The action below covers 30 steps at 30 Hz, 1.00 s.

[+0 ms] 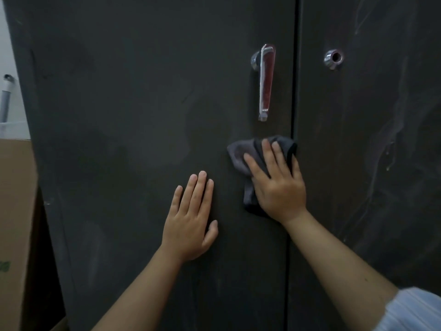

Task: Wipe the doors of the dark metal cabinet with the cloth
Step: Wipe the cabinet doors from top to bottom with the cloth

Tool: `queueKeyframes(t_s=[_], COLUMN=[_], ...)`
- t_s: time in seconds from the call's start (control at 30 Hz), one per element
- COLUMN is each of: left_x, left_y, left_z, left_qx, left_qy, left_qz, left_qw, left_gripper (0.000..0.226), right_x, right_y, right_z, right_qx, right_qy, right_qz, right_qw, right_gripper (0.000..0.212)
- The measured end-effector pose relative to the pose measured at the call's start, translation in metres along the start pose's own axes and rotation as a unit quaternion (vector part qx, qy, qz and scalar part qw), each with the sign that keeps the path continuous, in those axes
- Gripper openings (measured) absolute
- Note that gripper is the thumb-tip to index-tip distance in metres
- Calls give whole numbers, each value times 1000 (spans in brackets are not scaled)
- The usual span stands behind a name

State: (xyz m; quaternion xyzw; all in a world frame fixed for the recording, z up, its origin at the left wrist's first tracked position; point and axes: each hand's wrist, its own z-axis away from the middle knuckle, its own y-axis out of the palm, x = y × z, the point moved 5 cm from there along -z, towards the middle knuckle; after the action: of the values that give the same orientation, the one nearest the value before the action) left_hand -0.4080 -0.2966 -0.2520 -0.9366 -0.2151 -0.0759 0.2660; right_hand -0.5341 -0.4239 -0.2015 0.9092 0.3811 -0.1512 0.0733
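Note:
The dark metal cabinet fills the view, with a left door (133,111) and a right door (372,144) split by a vertical seam. A chrome and red handle (265,82) hangs on the left door near the seam. Below it, my right hand (278,183) presses a dark grey cloth (241,154) flat against the left door, fingers straight, right at the seam. My left hand (191,223) lies flat on the left door, fingers straight, a little lower and to the left of the cloth. The right door shows pale smears and drip marks.
A round chrome lock fitting (334,59) sits on the right door. A cardboard box (16,223) stands against the cabinet's left side. Behind it are a white wall and a grey pipe (5,96).

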Motion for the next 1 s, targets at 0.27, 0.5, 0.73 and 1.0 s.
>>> queueKeyframes(t_s=[0.27,0.5,0.73,1.0], left_x=[8,5,8,18], left_y=[-4,-3,-4,-3], left_z=[1,1,2,5], left_qx=[7,6,11,-7], left_qy=[34,29,36,57], left_qz=[1,15,14,13], left_qw=[999,999,999,998], left_gripper=[72,73,73,71], right_x=[7,39,14,20], right_y=[-1,-2,0,4], right_z=[-5,95,25,0], right_qx=[35,116,72,35], right_qy=[76,-11,59,100], right_qz=[-31,-14,15,4], right_qw=[996,993,995,994], right_gripper=[45,58,52,50])
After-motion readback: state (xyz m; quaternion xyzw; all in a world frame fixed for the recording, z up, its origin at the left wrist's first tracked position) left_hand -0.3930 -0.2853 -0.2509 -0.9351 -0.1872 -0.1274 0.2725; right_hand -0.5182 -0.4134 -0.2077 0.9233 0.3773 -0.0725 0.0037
